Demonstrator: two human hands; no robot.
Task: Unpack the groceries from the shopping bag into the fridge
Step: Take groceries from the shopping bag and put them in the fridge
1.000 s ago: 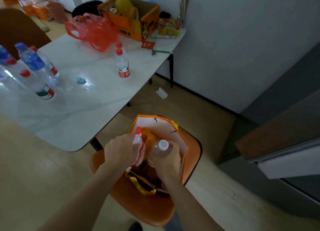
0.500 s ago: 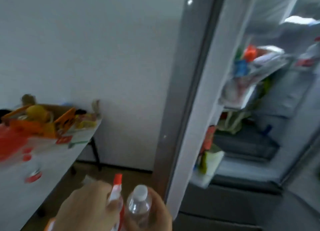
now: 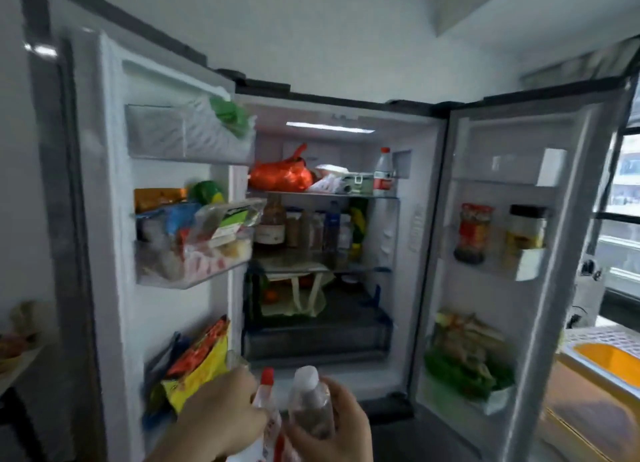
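Observation:
The fridge (image 3: 408,239) stands in front of me with both doors wide open and its inside light on. My left hand (image 3: 221,416) grips a red-capped bottle (image 3: 268,395) with a red and white label. My right hand (image 3: 336,427) grips a clear bottle with a white cap (image 3: 308,402). Both bottles are upright, side by side, low in the view before the fridge's bottom drawer (image 3: 315,340). The shopping bag is out of view.
The left door bins (image 3: 187,267) are packed with packets; a yellow and red snack bag (image 3: 197,361) sits lowest. The right door (image 3: 519,219) holds two jars and bagged greens (image 3: 464,361). Shelves carry an orange bag, jars, a red-capped bottle (image 3: 382,170). A yellow tub (image 3: 609,361) sits at right.
Both hands lifted the two bottles out of the orange bag on the chair. My view swung right from the table to the open fridge, and the bottles now face its interior.

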